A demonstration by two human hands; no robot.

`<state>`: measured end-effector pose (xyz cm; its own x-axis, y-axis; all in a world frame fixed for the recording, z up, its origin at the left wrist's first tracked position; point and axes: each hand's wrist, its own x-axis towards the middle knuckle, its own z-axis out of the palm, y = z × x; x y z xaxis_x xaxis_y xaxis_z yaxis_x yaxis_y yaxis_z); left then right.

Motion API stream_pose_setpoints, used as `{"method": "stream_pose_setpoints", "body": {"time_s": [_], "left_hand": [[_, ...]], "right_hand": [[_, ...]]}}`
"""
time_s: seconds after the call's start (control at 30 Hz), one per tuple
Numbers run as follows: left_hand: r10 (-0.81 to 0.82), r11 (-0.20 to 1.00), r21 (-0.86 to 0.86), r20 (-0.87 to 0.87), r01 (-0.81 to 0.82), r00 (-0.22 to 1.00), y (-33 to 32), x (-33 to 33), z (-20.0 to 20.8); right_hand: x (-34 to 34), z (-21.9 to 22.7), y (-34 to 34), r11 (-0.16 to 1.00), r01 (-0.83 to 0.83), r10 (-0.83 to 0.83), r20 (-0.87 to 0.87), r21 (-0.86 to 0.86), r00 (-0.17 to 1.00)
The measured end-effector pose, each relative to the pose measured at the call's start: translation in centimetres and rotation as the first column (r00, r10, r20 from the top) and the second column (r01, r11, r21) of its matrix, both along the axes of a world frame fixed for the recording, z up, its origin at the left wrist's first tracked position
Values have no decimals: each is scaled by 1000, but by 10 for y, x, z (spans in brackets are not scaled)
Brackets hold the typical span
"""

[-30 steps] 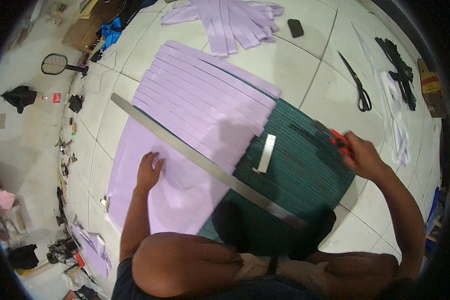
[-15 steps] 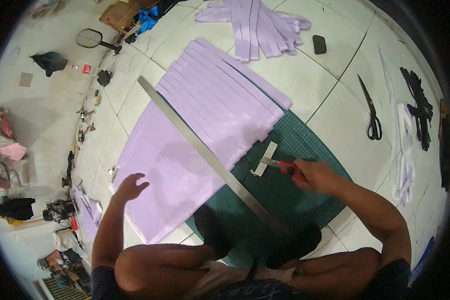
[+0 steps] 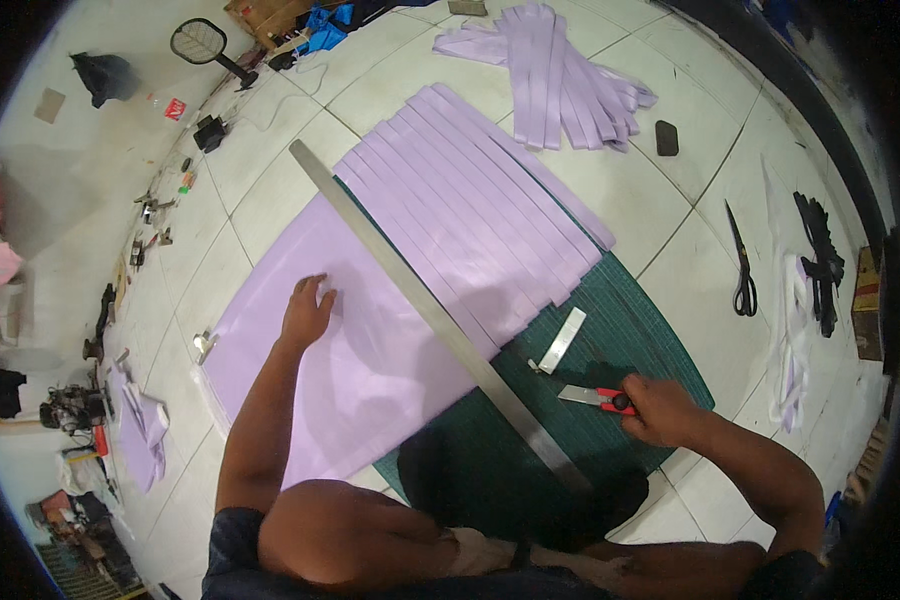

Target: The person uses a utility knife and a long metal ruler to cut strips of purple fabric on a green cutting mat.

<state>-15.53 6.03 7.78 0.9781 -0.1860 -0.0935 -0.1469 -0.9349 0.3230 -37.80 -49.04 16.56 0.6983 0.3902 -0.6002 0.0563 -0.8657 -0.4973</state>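
We have the right hand point(image 3: 658, 412) closed around a red-and-black utility knife point(image 3: 618, 401), blade out and pointing left. Knife is over the green cutting mat point(image 3: 660, 350), right of the ruler and apart from it; we can't tell if the blade touches the mat. Left hand point(image 3: 310, 315): nothing in it, fingers loosely apart and a bit bent, over the lilac fabric sheet point(image 3: 360, 400). Contact with the sheet, we can't tell.

We mark the long steel ruler point(image 3: 410, 280) on a diagonal, upper left to lower right, far end past the fabric's edge, near end on the mat. Sheet is on its left; on its right we get a row of lilac strips point(image 3: 470, 210) side by side, with a narrow bit of mat showing between ruler and strips toward the far end. Small flat metal piece point(image 3: 563, 340) lies on the mat, just beyond the knife. We note a metal clip point(image 3: 204, 345) at the sheet's left edge.

Around on the tiled floor point(image 3: 660, 220): crossed pile of lilac ribbons point(image 3: 555, 90) beyond the strips, dark rounded block point(image 3: 666, 138) near it, black-handled scissors point(image 3: 741, 270) off to the right, then white strips point(image 3: 790, 340) and a black bundle point(image 3: 820, 262) beside them.
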Motion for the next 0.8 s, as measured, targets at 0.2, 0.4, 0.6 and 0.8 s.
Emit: {"method": "stream_pose_setpoints", "body": {"time_s": [0.2, 0.4, 0.6, 0.8], "left_hand": [[133, 991, -42, 212, -127, 968, 2, 87, -52], [130, 975, 146, 237, -168, 963, -21, 136, -69], [115, 991, 45, 228, -128, 967, -7, 137, -87], [137, 984, -149, 259, -101, 956, -5, 137, -88]], "right_hand": [[19, 3, 98, 925, 379, -379, -3, -5, 925], [-8, -68, 192, 844, 533, -524, 312, 64, 792], [-27, -111, 211, 771, 622, -627, 329, 134, 706], [-37, -118, 218, 717, 626, -696, 360, 307, 621]]}}
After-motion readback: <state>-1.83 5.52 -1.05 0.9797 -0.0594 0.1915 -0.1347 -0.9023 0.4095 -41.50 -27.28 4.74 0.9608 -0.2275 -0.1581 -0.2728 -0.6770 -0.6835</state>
